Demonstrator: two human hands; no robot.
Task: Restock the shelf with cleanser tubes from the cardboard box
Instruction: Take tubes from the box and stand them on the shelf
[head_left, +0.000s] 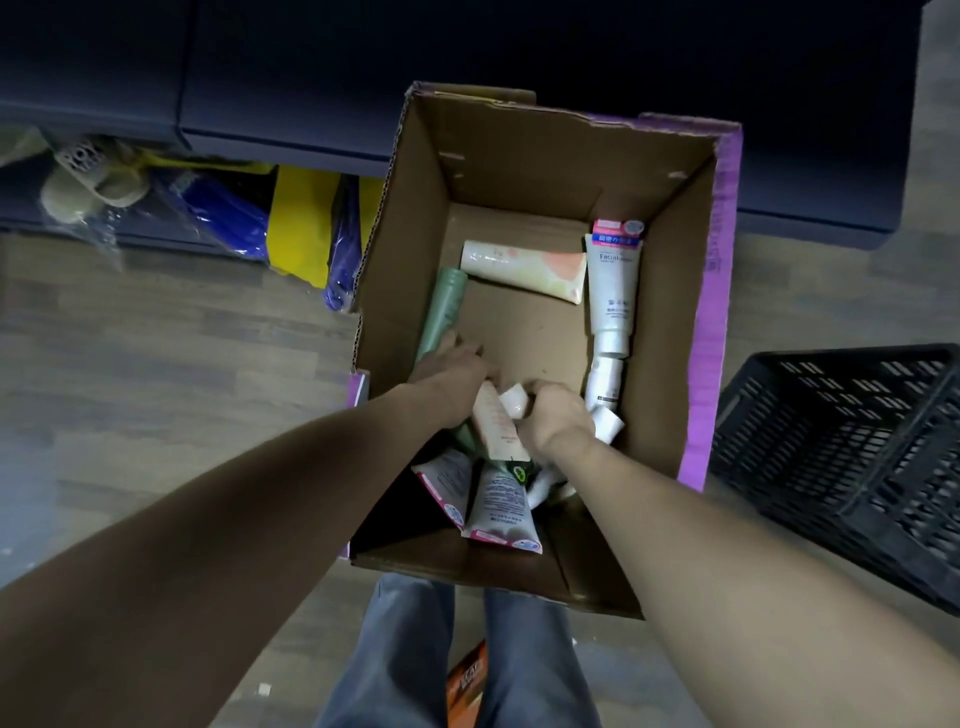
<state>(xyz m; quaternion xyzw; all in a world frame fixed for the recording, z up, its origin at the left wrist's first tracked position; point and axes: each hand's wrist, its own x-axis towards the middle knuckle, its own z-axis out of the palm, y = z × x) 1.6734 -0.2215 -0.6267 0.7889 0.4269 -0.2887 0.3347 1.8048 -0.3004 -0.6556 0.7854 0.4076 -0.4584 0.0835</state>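
Note:
An open cardboard box (670, 291) stands on the floor with several cleanser tubes lying in it. My left hand (457, 366) reaches in at the box's left side, lying over a green tube (444, 306); its fingers curl downward and what they hold is hidden. A peach tube (496, 426) lies between my hands. My right hand (558, 415) curls its fingers round a white-capped tube (514, 402). A cream-and-orange tube (524, 265) lies at the far end. A white "Facial" tube (613, 291) lies along the right wall. More pink-and-white tubes (498, 506) are heaped at the near end.
A dark shelf unit (291, 78) runs along the back, with yellow and blue packs (301, 228) on its bottom level. A black plastic crate (852, 457) stands to the right of the box. An orange packet (467, 680) lies on the floor between my legs.

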